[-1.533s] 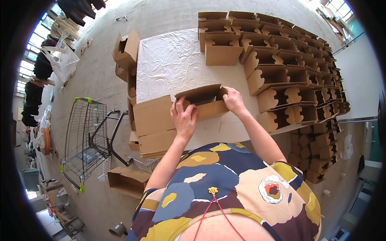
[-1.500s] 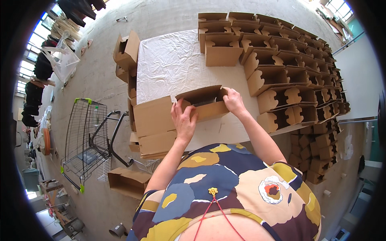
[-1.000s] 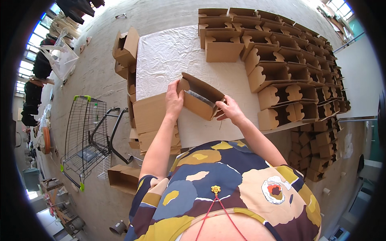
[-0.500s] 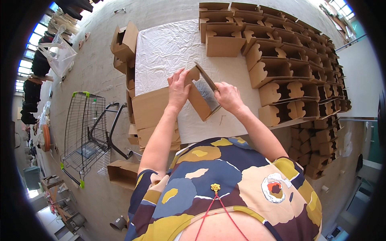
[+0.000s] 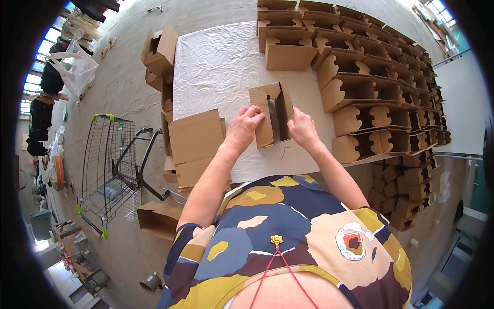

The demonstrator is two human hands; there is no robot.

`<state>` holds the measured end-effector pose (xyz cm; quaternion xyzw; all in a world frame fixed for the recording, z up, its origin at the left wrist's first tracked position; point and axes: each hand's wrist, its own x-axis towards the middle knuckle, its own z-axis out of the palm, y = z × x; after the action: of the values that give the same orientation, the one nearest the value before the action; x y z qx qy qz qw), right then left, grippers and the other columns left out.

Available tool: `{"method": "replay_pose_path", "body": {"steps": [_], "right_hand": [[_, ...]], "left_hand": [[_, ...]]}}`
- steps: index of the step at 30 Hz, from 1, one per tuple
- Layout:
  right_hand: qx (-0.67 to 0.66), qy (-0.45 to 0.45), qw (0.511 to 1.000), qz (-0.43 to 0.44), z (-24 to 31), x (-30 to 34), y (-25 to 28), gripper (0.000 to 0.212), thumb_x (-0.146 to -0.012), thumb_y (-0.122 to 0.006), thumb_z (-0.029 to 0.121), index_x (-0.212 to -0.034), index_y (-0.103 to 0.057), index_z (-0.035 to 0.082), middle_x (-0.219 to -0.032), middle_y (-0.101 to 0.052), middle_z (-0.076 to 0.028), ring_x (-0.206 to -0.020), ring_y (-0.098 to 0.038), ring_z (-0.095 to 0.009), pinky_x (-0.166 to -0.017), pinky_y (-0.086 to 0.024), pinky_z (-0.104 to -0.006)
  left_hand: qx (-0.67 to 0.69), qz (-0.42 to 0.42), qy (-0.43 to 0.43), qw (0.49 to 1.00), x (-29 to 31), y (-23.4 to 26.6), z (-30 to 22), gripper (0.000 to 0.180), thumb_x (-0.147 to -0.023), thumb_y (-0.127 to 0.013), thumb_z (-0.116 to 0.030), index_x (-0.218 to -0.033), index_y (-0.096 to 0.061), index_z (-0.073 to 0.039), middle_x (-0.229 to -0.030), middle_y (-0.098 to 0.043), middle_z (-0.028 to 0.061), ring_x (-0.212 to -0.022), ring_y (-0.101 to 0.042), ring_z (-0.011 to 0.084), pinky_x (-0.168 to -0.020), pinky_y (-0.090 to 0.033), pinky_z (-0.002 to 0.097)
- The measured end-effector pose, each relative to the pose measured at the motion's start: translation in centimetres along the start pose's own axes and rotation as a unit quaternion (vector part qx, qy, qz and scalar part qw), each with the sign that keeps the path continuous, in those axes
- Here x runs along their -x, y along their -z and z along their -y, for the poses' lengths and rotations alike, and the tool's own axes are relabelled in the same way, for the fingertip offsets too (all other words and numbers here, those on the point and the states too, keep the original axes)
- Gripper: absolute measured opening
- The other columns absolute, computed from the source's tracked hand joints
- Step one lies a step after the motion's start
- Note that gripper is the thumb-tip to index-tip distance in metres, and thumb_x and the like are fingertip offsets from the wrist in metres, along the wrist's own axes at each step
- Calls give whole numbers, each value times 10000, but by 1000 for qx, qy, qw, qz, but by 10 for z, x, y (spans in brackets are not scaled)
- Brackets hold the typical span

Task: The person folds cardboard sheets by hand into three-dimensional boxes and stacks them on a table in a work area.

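In front of me on the table stands a small brown cardboard box [image 5: 264,135], partly folded up, with its cavity showing dark between two side walls. My left hand [image 5: 243,127] is closed at its left wall, the fingertips curled over a flap there. At the right wall my right hand [image 5: 304,130] pinches the edge, thumb and fingers pressed together. Left of my left hand lies a stack of flat cardboard blanks [image 5: 194,135]. Rows of folded open boxes [image 5: 355,88] with notched flaps fill the table's far and right side.
A wrinkled white sheet [image 5: 213,64] covers the table. More boxes [image 5: 160,51] stand along its left side, and others [image 5: 406,188] are piled below on the right. To the left on the floor are a wire shopping cart [image 5: 109,170] and an open carton [image 5: 157,220].
The box has turned from a tilted position to nearly upright and its walls stand squarer. My left hand has moved right and nearer along with it; the right hand has shifted slightly right.
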<state>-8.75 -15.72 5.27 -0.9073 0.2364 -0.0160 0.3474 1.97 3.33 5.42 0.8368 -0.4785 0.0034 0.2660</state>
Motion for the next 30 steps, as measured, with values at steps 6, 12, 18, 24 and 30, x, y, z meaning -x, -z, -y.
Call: {"method": "replay_pose_path", "body": {"steps": [6, 12, 18, 24, 30], "right_hand": [[7, -5, 1000, -9, -2, -1, -4, 445, -886, -514, 151, -1287, -550, -40, -1172, -643, -279, -1066, -618, -460, -951, -491, -520], [-6, -6, 1000, 1, 0, -2, -3, 438, -883, -520, 143, -1276, -556, -45, -1172, -639, -287, -1074, -613, -467, -955, -490, -524], [-10, 19, 998, 56, 0, 18, 5, 438, -872, -532, 112, -1267, -546, -76, -1176, -630, -302, -1083, -605, -472, -959, -488, -522], [-29, 41, 999, -2, -8, 22, -7, 447, -878, -529, 126, -1273, -534, -83, -1175, -629, -304, -1083, -604, -472, -960, -486, -521], [-45, 31, 998, -14, -8, 22, -7, 449, -871, -527, 130, -1269, -539, -76, -1145, -632, -322, -1073, -606, -477, -955, -484, -524]], "left_hand": [[189, 94, 6, 977, 18, -1, -16, 256, -918, -638, -181, -1125, -688, -39, -1214, -620, 111, -1123, -554, 319, -991, -463, 424], [121, 91, -24, 988, 27, 3, -43, 388, -826, -765, -253, -1151, -670, -64, -1178, -652, 96, -1124, -562, 309, -972, -486, 402], [137, 67, 71, 986, 22, -10, -31, 241, -812, -752, -134, -1036, -678, -87, -1001, -696, 56, -991, -629, 268, -852, -523, 388], [88, 12, 54, 995, 15, -24, -36, 304, -731, -780, -60, -1008, -659, -94, -1049, -646, 56, -1005, -604, 280, -828, -517, 384], [18, -46, 61, 997, 24, -36, -38, 605, -651, -857, -115, -1198, -599, -100, -1332, -528, 87, -1227, -474, 318, -1001, -437, 412]]}}
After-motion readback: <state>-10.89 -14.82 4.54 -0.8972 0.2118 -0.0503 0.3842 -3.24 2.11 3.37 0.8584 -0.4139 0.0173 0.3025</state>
